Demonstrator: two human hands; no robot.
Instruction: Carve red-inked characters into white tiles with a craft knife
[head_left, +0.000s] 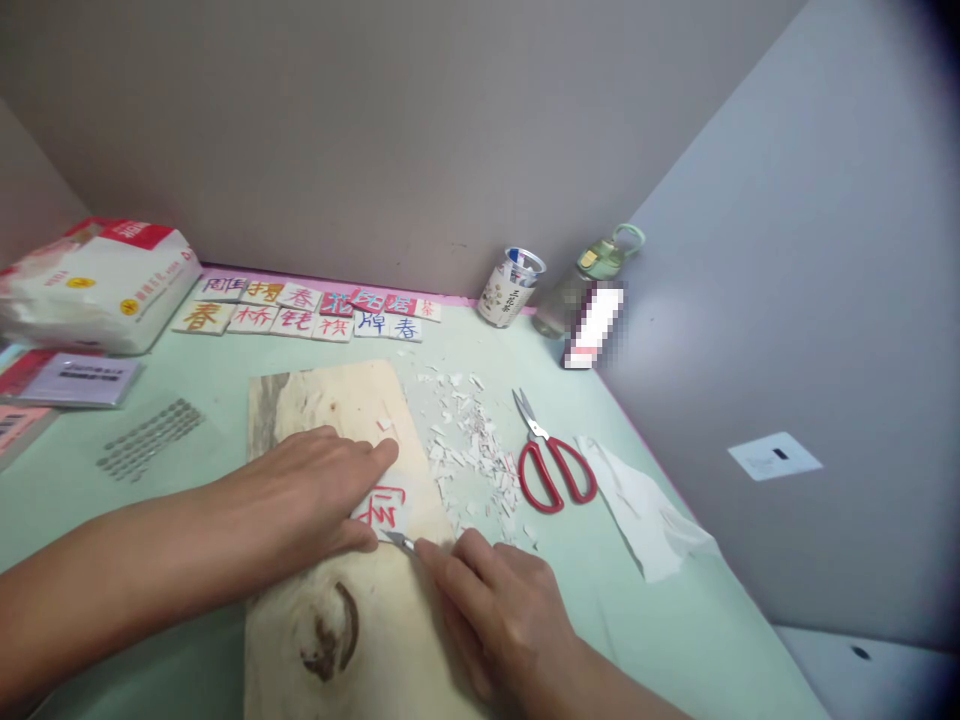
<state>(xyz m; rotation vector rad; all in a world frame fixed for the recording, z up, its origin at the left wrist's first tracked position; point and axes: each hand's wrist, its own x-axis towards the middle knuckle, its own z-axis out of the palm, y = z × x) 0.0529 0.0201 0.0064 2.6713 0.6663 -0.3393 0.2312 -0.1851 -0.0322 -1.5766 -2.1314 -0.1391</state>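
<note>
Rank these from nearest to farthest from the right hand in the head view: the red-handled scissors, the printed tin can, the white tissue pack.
From the right hand:
1. Red-handled scissors, just beyond it, to the right.
2. Printed tin can, at the far edge of the table against the wall.
3. White tissue pack, far left corner, across the wooden board.
</note>
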